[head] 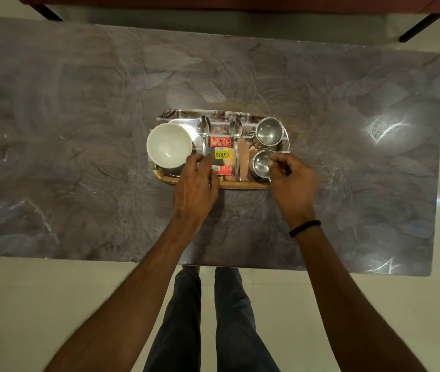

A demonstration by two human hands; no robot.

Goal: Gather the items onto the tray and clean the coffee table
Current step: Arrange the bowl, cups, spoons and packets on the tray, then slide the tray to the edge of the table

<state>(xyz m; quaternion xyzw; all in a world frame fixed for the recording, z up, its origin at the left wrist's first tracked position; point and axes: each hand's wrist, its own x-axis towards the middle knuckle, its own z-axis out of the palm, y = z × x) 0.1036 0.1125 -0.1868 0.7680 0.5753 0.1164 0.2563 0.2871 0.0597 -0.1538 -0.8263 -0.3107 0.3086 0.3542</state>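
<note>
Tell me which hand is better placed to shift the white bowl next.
Left. The left hand lies beside the white bowl at the left end of the tray; the right hand is at the nearer steel cup, on the opposite end.
</note>
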